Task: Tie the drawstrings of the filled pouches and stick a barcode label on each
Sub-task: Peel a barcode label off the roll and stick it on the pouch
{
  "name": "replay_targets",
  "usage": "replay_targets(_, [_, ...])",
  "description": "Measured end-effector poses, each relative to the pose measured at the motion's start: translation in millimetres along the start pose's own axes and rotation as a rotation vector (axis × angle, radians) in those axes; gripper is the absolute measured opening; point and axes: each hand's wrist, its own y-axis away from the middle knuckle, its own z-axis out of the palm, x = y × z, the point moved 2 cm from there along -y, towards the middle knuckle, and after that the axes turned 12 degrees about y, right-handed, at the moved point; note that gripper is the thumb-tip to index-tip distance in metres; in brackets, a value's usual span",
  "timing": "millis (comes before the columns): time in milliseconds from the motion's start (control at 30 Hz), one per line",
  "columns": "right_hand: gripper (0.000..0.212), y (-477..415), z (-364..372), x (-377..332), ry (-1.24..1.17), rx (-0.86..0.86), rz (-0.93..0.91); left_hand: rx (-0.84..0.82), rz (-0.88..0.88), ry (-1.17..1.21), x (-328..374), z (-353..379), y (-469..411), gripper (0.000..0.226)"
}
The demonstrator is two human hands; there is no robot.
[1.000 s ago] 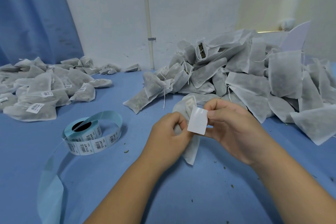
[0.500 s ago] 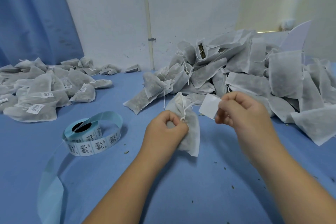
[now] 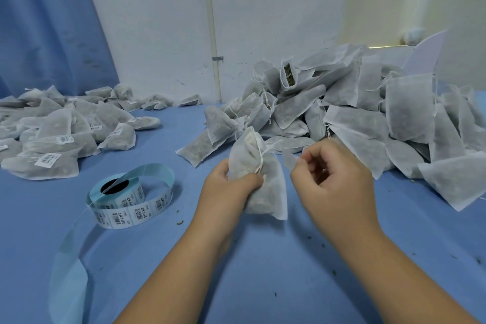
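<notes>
Blue table (image 3: 289, 271). Big heap (image 3: 368, 118) of filled pouches at back right; a smaller, barcoded heap (image 3: 57, 134) lies far left. Roll (image 3: 123, 200) sits left of centre, its liner trailing toward the near edge. Left hand (image 3: 226, 192): fingers wrapped round an upright pouch (image 3: 265, 192) at centre. Right hand (image 3: 334, 181) is just beside it, fingers curled, pinching a pale, blurred label (image 3: 289, 160). Drawstring (image 3: 260, 155) hangs down the pouch neck.

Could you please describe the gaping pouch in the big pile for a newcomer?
Start at the large pile on the right, by the white wall. Near its upper left one pouch stands upright; unlike its neighbours, its mouth gapes, showing dark herbs.
</notes>
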Motion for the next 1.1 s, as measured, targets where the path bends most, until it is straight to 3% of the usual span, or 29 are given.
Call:
replay_targets(367, [0.006,6.4,8.3,-8.2,0.132,-0.017,-0.153,-0.012,0.048,-0.106,3.0,11.0,10.8,0.034])
replay_targets(733, [0.012,6.0,14.7,-2.3,0.159,-0.172,-0.293,-0.02,0.053,-0.09,7.3,12.8,14.4,0.038])
replay_targets(900, [0.016,4.8,14.2,0.8,0.177,-0.228,-0.331,-0.092,-0.008,0.024,5.0,10.4,11.4,0.037])
replay_targets(1100, [0.031,5.8,17.2,3.0,0.223,-0.42,-0.38,-0.078,-0.039,0.114,3.7,6.4,9.0,0.032])
